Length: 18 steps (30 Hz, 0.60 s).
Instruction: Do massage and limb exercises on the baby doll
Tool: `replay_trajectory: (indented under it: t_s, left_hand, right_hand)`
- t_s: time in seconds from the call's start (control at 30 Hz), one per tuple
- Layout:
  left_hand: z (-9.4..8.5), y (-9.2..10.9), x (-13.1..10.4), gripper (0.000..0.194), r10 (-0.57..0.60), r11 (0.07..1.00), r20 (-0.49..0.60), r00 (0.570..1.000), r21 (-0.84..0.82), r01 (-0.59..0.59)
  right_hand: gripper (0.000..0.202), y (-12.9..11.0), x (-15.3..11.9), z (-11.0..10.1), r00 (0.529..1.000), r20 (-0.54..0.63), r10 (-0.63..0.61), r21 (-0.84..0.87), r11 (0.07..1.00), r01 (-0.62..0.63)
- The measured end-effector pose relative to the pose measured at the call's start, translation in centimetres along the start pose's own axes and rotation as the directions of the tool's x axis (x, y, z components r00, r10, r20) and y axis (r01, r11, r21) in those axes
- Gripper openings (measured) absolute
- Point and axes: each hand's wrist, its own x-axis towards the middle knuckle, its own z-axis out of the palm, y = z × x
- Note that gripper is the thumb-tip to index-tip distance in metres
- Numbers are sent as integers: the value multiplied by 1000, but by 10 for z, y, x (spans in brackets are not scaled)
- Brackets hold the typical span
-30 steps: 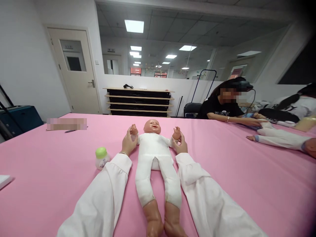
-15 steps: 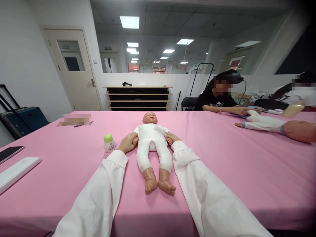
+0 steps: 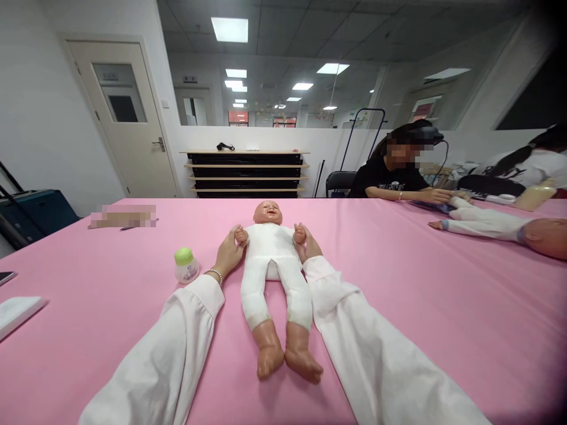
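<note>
A baby doll [image 3: 271,243] with a white cloth body lies on its back on the pink-covered table [image 3: 133,330], head away from me and bare feet toward me. My left hand [image 3: 229,250] is closed around the doll's arm at the left, with the doll's small fist showing above my fingers. On the other side my right hand [image 3: 310,243] grips the doll's other arm at the hand. Both doll fists point up beside its chest. To the left of my left wrist stands a small jar [image 3: 186,267] with a green lid.
At the left edge lie a white box-like object [image 3: 20,316] and a dark phone-like object [image 3: 6,277]. A blurred-out item [image 3: 124,217] rests farther back. At the right, a person [image 3: 394,171] handles another doll [image 3: 491,224] near a pale bottle [image 3: 535,195].
My hands have raised the doll's fists from beside its hips to beside its chest. The camera view has shifted slightly, and the jar appears farther left.
</note>
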Motion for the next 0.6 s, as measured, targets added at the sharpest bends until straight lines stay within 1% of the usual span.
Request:
replay_trajectory:
  t_s: [0.07, 0.1, 0.13, 0.2, 0.27, 0.3, 0.37, 0.47, 0.53, 0.6]
  left_hand:
    - [15, -2, 16, 57, -87, 995, -67, 994, -50, 84]
    - [23, -4, 25, 59, -126, 990, -90, 988, -75, 119]
    - [31, -6, 33, 61, -161, 984, -109, 981, -96, 151]
    - [46, -12, 46, 63, -216, 972, -146, 965, -124, 199]
    - [57, -18, 56, 66, -249, 964, -168, 954, -135, 228]
    - [60, -21, 59, 66, -253, 964, -174, 952, -130, 232]
    - [63, -26, 64, 67, -250, 967, -164, 954, -85, 239]
    - [60, -29, 66, 64, -296, 951, -98, 950, 64, 303]
    - [58, -31, 67, 61, -353, 924, -39, 935, 141, 355]
    - [57, -34, 67, 59, -395, 906, 10, 919, 171, 388]
  right_hand:
    - [58, 11, 14, 4, 983, -74, -170, -172, 973, 155]
    - [57, 17, 21, 7, 964, -123, -235, -256, 946, 198]
    - [54, 22, 29, 10, 943, -175, -284, -331, 919, 215]
    - [50, 31, 43, 17, 911, -281, -302, -403, 899, 173]
    - [50, 37, 53, 22, 899, -350, -262, -404, 908, 108]
    - [51, 40, 56, 24, 902, -361, -235, -394, 916, 81]
    - [53, 44, 60, 25, 923, -341, -177, -375, 926, 39]
    - [53, 50, 63, 23, 959, -281, -45, -357, 932, -61]
    - [52, 54, 65, 20, 961, -268, 73, -321, 933, -161]
    - [47, 58, 67, 19, 951, -246, 187, -262, 932, -251]
